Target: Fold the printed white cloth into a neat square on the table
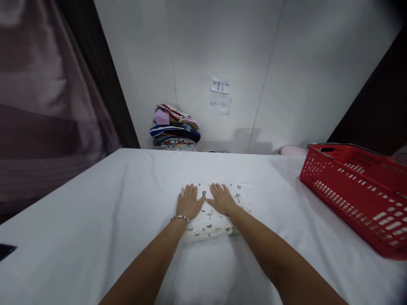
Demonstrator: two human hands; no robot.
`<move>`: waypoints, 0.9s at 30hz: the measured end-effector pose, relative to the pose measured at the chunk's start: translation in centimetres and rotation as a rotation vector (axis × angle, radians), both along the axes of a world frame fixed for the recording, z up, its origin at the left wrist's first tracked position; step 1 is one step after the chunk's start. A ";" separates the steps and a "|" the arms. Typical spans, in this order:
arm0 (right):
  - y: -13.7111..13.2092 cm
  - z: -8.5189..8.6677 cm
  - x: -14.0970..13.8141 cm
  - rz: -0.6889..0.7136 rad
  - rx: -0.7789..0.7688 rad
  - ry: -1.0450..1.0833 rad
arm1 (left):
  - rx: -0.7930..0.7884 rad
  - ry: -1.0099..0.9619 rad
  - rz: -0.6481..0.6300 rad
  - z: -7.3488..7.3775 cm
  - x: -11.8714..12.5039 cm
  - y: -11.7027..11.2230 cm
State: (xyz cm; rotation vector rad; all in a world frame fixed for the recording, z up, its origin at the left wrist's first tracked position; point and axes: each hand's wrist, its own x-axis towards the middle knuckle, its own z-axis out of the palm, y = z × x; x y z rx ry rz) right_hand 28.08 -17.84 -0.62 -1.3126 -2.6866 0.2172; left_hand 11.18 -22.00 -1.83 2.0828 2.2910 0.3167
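The left hand [189, 204] and right hand [223, 200] lie flat, gripping nothing — they hide part of the folded printed cloth [210, 217] just below the frame's centre. The right edge crops the red basket [346, 192]; a dark object [5, 250] at lower left — mostly cut off — is unidentifiable.

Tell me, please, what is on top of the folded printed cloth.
The left hand and right hand lie on the folded cloth; its surface beneath them is hidden.
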 end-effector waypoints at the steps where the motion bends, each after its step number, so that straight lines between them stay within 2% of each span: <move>1: 0.1 -0.3 0.0 -0.002 0.008 0.008 | 0.007 0.007 -0.001 0.1 0.0 0.0; 4: 0.3 -0.5 0.0 0.002 -0.004 0.017 | 0.011 0.013 0.000 0.3 0.1 -0.1; 8: 0.8 0.7 0.7 0.024 -0.109 0.001 | -0.001 -0.003 0.005 0.4 0.1 -0.1; 10: 1.3 1.0 2.1 -0.033 -0.123 -0.020 | 0.002 -0.011 0.006 0.2 0.1 0.0; 13: 1.9 0.7 4.7 -0.213 -0.098 -0.042 | -0.005 -0.020 0.004 0.0 0.0 0.2; 16: 2.2 0.0 6.5 -0.266 -0.109 -0.042 | -0.018 -0.021 -0.001 -0.1 -0.1 0.3; 27: 2.3 -0.3 6.5 -0.247 -0.121 -0.027 | -0.047 -0.037 -0.004 0.0 -0.3 0.2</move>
